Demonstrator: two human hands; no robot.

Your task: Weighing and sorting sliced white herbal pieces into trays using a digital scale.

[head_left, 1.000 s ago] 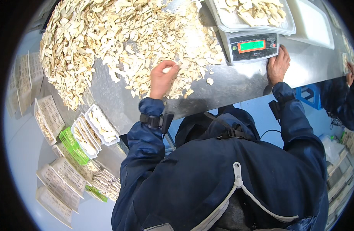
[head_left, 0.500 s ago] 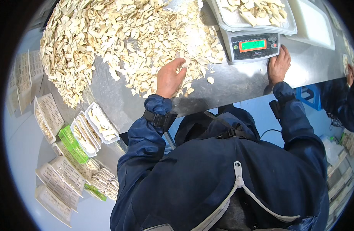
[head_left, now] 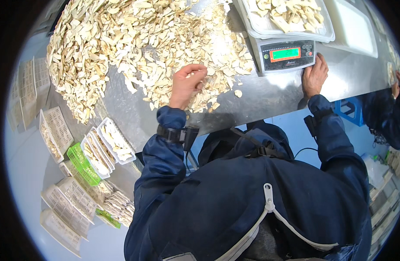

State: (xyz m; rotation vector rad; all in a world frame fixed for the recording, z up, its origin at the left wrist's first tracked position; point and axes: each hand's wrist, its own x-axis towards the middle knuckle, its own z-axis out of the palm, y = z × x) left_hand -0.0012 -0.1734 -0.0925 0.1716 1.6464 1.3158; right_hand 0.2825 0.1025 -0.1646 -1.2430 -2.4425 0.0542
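Observation:
A wide heap of pale dried slices, looking like sliced mushrooms, spreads over the steel table. My left hand is over the heap's near edge, fingers curled toward the thumb. What they hold, if anything, is too small to make out. My right hand lies on the table with extended fingers, against the near right corner of a digital scale with a lit green display. On the scale sits a white plastic tray holding larger pale slices.
A white plastic box stands right of the scale. At lower left are small white trays of slices, a green basket and perforated white crates. A blue stool and another person's hands appear at the right.
My left hand has shifted slightly left, and its thumb and fingers have come together from a wider spread. My right hand stays beside the scale.

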